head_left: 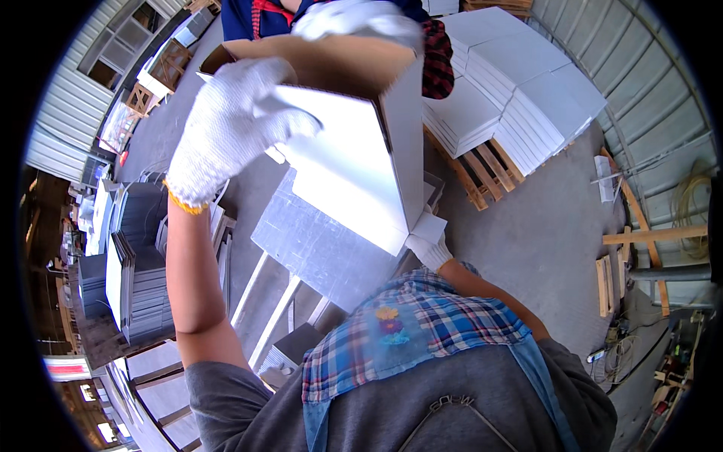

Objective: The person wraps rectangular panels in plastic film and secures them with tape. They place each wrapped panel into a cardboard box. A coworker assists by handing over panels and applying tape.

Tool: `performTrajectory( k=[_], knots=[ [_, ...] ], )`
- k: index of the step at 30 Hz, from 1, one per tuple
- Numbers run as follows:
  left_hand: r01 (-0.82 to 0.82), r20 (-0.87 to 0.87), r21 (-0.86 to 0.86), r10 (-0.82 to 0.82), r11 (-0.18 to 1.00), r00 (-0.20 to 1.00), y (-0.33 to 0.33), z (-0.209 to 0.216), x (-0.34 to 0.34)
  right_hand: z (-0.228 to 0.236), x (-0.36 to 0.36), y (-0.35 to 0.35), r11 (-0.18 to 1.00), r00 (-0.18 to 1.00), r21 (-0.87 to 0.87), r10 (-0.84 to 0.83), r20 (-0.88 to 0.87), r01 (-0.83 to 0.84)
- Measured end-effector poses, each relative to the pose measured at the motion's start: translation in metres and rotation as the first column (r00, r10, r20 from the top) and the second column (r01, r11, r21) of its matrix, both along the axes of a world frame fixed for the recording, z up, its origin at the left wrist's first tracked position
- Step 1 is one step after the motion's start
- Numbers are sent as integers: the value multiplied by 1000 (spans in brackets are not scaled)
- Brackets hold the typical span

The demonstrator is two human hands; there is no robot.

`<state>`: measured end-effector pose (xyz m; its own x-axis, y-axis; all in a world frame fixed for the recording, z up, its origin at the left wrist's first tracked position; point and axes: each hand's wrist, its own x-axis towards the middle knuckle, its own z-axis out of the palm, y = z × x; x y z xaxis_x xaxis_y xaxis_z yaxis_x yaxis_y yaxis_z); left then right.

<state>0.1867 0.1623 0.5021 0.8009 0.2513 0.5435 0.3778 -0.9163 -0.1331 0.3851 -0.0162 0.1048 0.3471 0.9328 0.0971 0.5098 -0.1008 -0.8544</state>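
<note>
A cardboard box [339, 162], white outside and brown inside, stands tilted in front of me with its top open. My left hand [226, 124], in a white knit glove with a yellow cuff, grips the box's upper left edge, thumb over the near white panel. At the lower right corner, my right hand [431, 251], also gloved, closes on a small white flap of the box; most of its fingers are hidden. Across from me, a co-worker's gloved hand [358, 22], smeared by motion, is at the box's far rim. Beneath the box lies a grey metal-topped table [316, 245].
Stacks of flat white cartons [520, 83] sit on a wooden pallet [486, 169] at the far right. To the left stand stacked grey-white panels [143, 294]. Timber pieces [605, 286] and cables [621, 354] lie near the right wall. Concrete floor [520, 241] extends between.
</note>
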Motion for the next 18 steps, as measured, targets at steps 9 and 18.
performTrajectory(
  k=[9, 18],
  knots=[
    [124, -208, -98, -143, 987, 968, -19, -87, 14, -38, 13, -31, 903, 984, -394, 141, -108, -173],
    [-6, -161, -226, -31, 974, 987, -33, -178, 13, -2, 43, -52, 975, 875, -190, 11, -484, -117]
  ],
)
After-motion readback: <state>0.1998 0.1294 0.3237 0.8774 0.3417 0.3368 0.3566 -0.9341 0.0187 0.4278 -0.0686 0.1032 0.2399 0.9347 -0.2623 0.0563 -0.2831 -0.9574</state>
